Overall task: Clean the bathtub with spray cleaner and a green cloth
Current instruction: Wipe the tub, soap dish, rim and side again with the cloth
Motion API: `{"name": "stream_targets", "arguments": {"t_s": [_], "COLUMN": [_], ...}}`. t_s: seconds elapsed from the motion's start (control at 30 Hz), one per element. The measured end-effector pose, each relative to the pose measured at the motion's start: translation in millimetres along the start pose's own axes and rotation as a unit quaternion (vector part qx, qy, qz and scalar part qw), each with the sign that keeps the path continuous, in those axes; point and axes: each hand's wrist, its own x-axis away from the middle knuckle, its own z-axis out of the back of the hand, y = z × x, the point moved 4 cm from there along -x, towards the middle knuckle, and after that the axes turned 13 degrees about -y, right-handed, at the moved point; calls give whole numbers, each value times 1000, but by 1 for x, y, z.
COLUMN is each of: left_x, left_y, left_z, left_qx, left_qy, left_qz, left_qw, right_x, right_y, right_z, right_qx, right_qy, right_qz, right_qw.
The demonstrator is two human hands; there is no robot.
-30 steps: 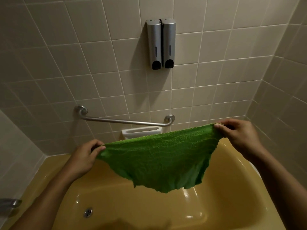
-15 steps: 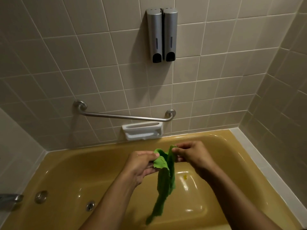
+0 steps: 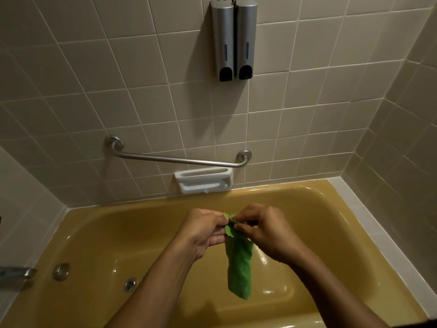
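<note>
Head camera, looking down into a bathtub. A green cloth (image 3: 239, 268) hangs in the air above the middle of the tub, gathered into a narrow strip. Its long axis runs almost straight up and down, the top bunched between two hands and the free bottom end pointing down toward the tub floor, leaning slightly right. It does not appear to touch the tub.

The left hand (image 3: 203, 230) and right hand (image 3: 267, 235) meet at the cloth's top edge, close together. The fingers and thumb of each are curled in, pinching the crumpled upper corners. Both forearms reach in from the bottom of the view.

The cloth is soft, nubby terry fabric, bright leaf green, wrinkled at the top and smoother where it hangs, ending in a blunt rounded fold.

The bathtub (image 3: 142, 223) is glossy mustard-yellow enamel with rounded corners and shiny highlights on its floor. On its left inner wall sit a round metal knob (image 3: 61, 271) and a smaller round metal fitting (image 3: 130, 284); a metal spout (image 3: 16, 274) juts in at the left edge.

Behind the tub, the wall (image 3: 71, 91) is square beige tile with pale grout. Mounted on it are a brushed-steel grab bar (image 3: 179, 159), a white ceramic soap dish (image 3: 204, 181) just beneath it, and, higher up, two tall silver-grey soap dispensers (image 3: 233, 40) side by side.
</note>
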Motion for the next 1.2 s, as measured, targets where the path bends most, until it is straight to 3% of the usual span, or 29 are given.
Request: {"name": "stream_targets", "arguments": {"t_s": [0.2, 0.3, 0.57, 0.7, 0.83, 1.2], "left_x": [2, 2, -1, 0, -5, -5], "left_y": [2, 0, -1, 7, 8, 6], "left_z": [-1, 0, 12, 19, 9, 1], "left_qx": [59, 74, -15, -192, -335, -301], "left_qy": [-28, -54, -117, -46, -64, -87], "left_qz": [3, 14, 19, -65, -157, -246], "left_qw": [998, 996, 993, 978, 927, 917], "right_x": [8, 9, 6, 4, 4, 16], "right_y": [-2, 4, 8, 10, 11, 7], "right_z": [-14, -20, -15, -2, 8, 27], "right_qx": [107, 138, 89, 41, 29, -19], "right_qy": [-8, 29, 49, 53, 54, 82], "right_qz": [35, 59, 72, 78, 88, 47], "right_qw": [994, 988, 992, 995, 994, 995]}}
